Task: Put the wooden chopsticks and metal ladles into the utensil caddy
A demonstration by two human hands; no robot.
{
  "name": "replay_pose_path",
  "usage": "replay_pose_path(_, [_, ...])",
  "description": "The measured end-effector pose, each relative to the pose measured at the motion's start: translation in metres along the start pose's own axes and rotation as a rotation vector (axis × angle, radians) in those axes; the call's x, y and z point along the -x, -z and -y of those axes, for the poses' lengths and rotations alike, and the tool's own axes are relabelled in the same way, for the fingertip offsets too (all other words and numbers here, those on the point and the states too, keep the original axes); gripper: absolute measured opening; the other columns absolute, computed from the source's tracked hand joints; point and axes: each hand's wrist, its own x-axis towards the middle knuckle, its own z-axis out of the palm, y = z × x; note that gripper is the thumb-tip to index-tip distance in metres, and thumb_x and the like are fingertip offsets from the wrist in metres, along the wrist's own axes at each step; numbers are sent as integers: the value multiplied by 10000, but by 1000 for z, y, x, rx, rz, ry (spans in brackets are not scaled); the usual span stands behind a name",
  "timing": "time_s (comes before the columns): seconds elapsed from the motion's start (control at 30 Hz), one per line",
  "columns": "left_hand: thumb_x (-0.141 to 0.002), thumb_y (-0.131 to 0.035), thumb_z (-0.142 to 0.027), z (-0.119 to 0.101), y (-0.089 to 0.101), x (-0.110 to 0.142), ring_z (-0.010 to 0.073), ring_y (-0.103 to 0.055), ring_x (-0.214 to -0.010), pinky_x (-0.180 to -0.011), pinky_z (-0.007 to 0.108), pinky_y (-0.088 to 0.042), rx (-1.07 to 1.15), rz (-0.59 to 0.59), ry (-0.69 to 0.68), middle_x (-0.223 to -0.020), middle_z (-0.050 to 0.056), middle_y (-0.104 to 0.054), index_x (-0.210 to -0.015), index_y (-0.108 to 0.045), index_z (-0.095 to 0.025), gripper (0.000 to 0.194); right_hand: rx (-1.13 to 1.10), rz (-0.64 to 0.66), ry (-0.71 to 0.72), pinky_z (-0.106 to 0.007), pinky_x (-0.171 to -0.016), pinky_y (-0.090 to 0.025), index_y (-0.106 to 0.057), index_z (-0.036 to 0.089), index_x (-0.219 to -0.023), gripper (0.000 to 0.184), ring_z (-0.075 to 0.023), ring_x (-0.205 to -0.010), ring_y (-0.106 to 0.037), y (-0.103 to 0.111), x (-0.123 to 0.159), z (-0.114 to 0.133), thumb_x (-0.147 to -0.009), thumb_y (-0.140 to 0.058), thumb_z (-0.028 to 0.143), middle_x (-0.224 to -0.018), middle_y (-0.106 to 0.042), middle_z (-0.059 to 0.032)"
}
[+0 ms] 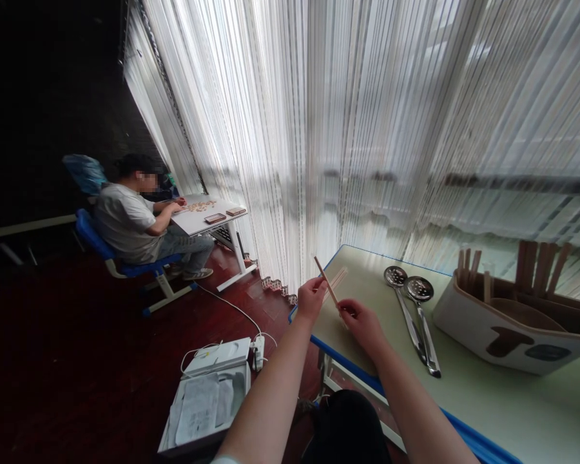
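Note:
My left hand (310, 298) and my right hand (360, 320) are both closed on a thin wooden chopstick (325, 280), held slanted over the near left corner of a pale green table (488, 399). The left hand pinches it near the upper end, the right hand near the lower end. More pale chopsticks (339, 278) lie on the table just behind the hands, blurred. Two metal slotted spoons (415, 309) lie side by side to the right of my right hand.
A white holder (493, 325) with wooden utensils stands at the right of the table. A white box (207, 393) and a power strip (258, 351) lie on the dark red floor. A person (135, 219) sits at a small desk (207, 216) far left. Sheer curtains hang behind.

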Motion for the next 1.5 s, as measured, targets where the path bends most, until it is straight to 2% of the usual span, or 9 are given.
replay_pose_path(0.23, [-703, -596, -327, -10, -8, 2, 141, -604, -680, -643, 264, -475, 159, -29, 56, -747, 55, -659, -807, -628, -120, 234, -154, -13, -55, -298, -647, -482, -590, 162, -950, 290, -173, -682, -613, -4, -2, -8, -731, -549, 347, -801, -672, -61])
replay_pose_path(0.4, [-678, -607, -291, -37, -23, 3, 107, -558, -569, -544, 237, -459, 280, 48, 30, -683, 15, -613, -783, -591, -131, 192, -202, -30, -18, -297, -606, -482, -607, 150, -944, 315, -179, -654, -612, 12, -2, -13, -734, -564, 380, -764, -675, -71])
replay_pose_path(0.53, [-669, -611, -238, -69, -46, 8, 96, -553, -577, -562, 232, -464, 336, 138, -23, -688, -3, -590, -801, -572, -140, 169, -76, -57, 67, -278, -586, -471, -627, 162, -961, 276, -157, -621, -593, 38, 1, -9, -777, -514, 334, -780, -676, -61])
replay_pose_path(0.63, [-679, -605, -228, -92, -65, 11, 105, -566, -639, -594, 229, -466, 330, 186, -58, -730, 14, -603, -824, -582, -133, 174, 33, -75, 155, -253, -583, -461, -642, 177, -894, 212, -151, -639, -592, 62, 2, 0, -795, -484, 277, -758, -669, -45])
replay_pose_path(1.0, [-695, -608, -210, -157, -130, 16, 100, -581, -648, -613, 220, -474, 478, 214, -169, -730, 10, -613, -822, -576, -142, 148, 241, -223, 303, -243, -611, -470, -634, 193, -891, 173, -136, -647, -589, 167, 11, 24, -808, -486, 229, -754, -650, -33])
replay_pose_path(1.13, [-704, -602, -195, -174, -159, 27, 96, -583, -663, -628, 214, -473, 536, 267, -184, -728, 5, -615, -806, -579, -150, 115, 256, -342, 363, -233, -588, -465, -601, 184, -904, 152, -124, -631, -565, 190, 27, 22, -797, -494, 198, -755, -622, -34])
replay_pose_path(1.3, [-700, -596, -165, -195, -193, 33, 90, -577, -660, -620, 199, -469, 586, 336, -210, -724, 0, -615, -798, -577, -159, 101, 325, -581, 437, -248, -614, -461, -574, 182, -933, 181, -121, -645, -538, 209, 41, 17, -769, -510, 139, -779, -602, -36])
replay_pose_path(1.4, [-702, -559, -131, -211, -208, 30, 88, -568, -651, -597, 189, -460, 553, 455, -246, -709, -4, -605, -773, -565, -158, 76, 342, -720, 429, -245, -597, -448, -571, 180, -914, 171, -116, -620, -513, 219, 44, 15, -759, -522, 127, -740, -583, -22])
replay_pose_path(1.5, [-688, -541, -107, -227, -218, 23, 87, -556, -635, -575, 186, -455, 475, 601, -303, -694, -7, -594, -738, -556, -153, 70, 331, -783, 397, -242, -584, -444, -567, 177, -906, 160, -116, -619, -507, 228, 44, 11, -759, -526, 129, -749, -582, -24])
